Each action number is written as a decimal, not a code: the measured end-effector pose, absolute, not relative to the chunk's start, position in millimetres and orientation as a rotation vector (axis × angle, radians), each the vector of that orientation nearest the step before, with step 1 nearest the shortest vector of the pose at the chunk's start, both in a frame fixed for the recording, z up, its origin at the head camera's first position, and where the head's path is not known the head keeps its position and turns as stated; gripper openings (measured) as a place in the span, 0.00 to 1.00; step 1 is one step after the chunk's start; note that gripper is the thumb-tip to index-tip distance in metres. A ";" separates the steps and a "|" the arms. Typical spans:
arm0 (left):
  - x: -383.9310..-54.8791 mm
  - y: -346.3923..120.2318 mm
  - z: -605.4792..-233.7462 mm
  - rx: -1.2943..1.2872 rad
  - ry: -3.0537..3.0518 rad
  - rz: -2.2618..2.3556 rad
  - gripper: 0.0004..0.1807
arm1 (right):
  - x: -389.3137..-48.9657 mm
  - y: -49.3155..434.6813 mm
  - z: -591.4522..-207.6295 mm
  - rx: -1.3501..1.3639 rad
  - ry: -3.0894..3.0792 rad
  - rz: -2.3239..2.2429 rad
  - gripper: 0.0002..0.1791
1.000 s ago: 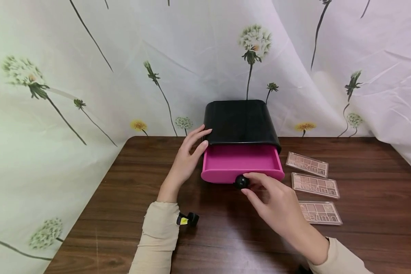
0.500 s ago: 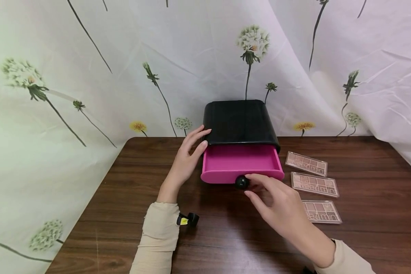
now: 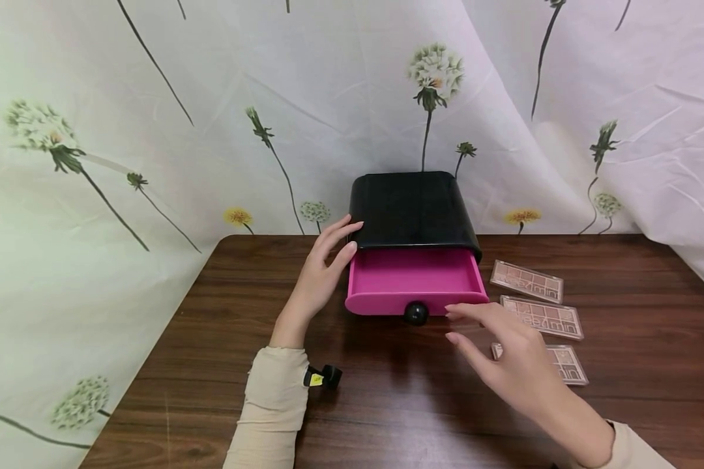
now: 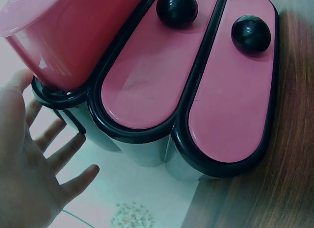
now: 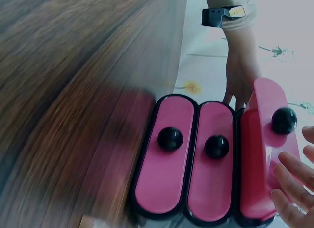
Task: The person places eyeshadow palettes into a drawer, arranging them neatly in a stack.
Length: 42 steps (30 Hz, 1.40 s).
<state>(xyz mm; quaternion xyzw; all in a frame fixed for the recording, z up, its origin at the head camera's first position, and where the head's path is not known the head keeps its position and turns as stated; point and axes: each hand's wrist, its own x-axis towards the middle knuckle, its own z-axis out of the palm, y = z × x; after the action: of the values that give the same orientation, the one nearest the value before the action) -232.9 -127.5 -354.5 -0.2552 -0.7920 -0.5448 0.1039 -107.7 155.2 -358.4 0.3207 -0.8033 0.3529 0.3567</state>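
A black drawer unit (image 3: 410, 208) stands at the back of the table, its pink top drawer (image 3: 416, 272) pulled out and nothing inside. At the drawer's front is a round black knob (image 3: 416, 314). My left hand (image 3: 317, 273) rests against the unit's upper left edge, fingers spread. My right hand (image 3: 513, 355) is off to the right of the knob, thumb and fingers apart, holding nothing. Below the drawn-out drawer, the left wrist view shows a middle drawer (image 4: 147, 81) and a bottom drawer (image 4: 233, 103), both closed, each with its own black knob.
Three eyeshadow palettes lie in a column right of the unit: a far one (image 3: 527, 281), a middle one (image 3: 563, 320) and a near one (image 3: 569, 366), the last two partly behind my right hand. A flower-printed cloth (image 3: 352, 117) hangs behind the wooden table (image 3: 223, 391).
My right hand has let go of the knob and moved right, now overlapping the palettes. The left hand and the pulled-out drawer have stayed put.
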 end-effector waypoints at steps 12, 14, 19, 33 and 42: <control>-233.8 -127.2 -355.2 -0.743 -2.342 -1.590 0.23 | -104.9 192.8 -365.2 0.894 -2.041 0.889 0.23; -234.0 -127.5 -355.4 -0.746 -2.340 -1.591 0.23 | -105.0 199.8 -368.3 0.905 -2.048 0.883 0.24; -232.9 -127.6 -355.2 -0.732 -2.350 -1.594 0.23 | -105.1 220.0 -377.3 0.911 -2.096 0.893 0.24; -232.0 -128.2 -354.9 -0.729 -2.358 -1.586 0.22 | -106.5 282.0 -402.2 0.919 -2.357 0.910 0.24; -231.3 -128.0 -354.5 -0.719 -2.365 -1.575 0.22 | -111.0 314.0 -415.6 0.890 -2.458 0.791 0.37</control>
<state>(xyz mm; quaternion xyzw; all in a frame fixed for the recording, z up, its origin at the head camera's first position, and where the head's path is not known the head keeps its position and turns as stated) -231.3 -128.0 -354.5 -0.2440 -0.8024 -0.5344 0.1053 -111.0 314.0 -415.6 0.3189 -0.8811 0.2836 0.2035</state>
